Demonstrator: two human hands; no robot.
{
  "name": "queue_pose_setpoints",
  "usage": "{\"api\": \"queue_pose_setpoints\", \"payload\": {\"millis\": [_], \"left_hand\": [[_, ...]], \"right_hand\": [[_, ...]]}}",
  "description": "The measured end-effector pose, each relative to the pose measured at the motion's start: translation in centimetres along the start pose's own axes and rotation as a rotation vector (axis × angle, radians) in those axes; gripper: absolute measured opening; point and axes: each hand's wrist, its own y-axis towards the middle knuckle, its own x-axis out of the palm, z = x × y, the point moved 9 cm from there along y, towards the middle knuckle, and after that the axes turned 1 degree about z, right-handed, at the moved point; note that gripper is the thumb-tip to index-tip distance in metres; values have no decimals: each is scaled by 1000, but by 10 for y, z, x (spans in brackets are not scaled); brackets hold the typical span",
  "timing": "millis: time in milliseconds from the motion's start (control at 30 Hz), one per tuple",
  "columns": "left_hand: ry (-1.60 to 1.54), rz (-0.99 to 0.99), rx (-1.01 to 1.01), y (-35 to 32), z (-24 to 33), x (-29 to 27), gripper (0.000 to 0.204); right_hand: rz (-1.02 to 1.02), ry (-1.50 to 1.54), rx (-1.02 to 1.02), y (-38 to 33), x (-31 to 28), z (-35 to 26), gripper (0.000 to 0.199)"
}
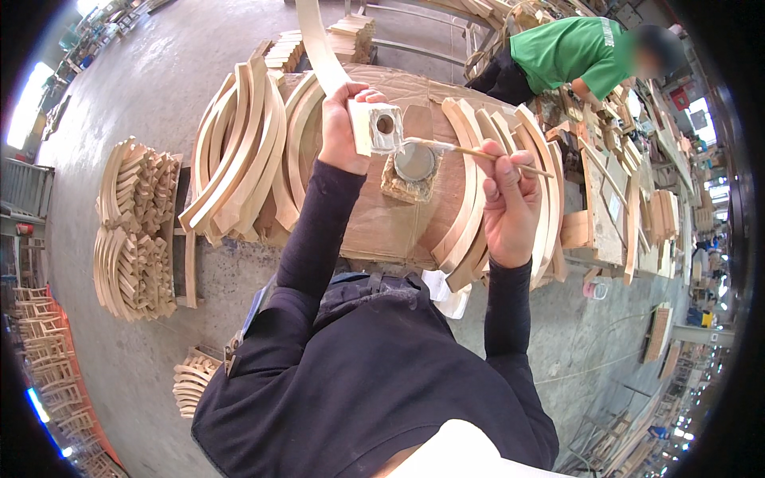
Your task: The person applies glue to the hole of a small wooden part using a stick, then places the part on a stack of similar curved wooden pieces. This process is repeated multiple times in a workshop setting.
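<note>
My left hand (344, 127) is closed around a curved wooden piece (320, 56). Its squared end, with a round hole and whitish smears around it, faces me, and its long part rises past the top of the picture. Between the fingertips of my right hand (508, 199) is a thin wooden-handled brush (462, 149). Its pale tip lies right beside the holed end; whether they touch I cannot tell. Just below the tip, a round container with greyish contents (415, 162) rests on a crusted, blocky base (405, 190).
Curved wooden pieces lie piled at left (239, 151) and right (462, 199) on a cardboard-covered table (351, 215). Stacked wood (135, 231) stands farther left. A person in a green shirt (562, 56) bends over a wood-strewn bench (610, 195) at the far right.
</note>
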Motion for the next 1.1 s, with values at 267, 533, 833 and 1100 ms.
{"api": "queue_pose_setpoints", "payload": {"millis": [267, 533, 833, 1100], "left_hand": [[-87, -25, -54, -9, -19, 9, 15], [-45, 2, -85, -7, -25, 3, 17], [-124, -4, -145, -13, -34, 10, 17], [-85, -9, -153, -13, -38, 10, 16]], "right_hand": [[-2, -77, -13, 18, 15, -3, 7], [-65, -163, -13, 22, 7, 6, 8], [-109, -86, 6, 18, 11, 1, 9], [-166, -14, 24, 19, 8, -2, 13]]}}
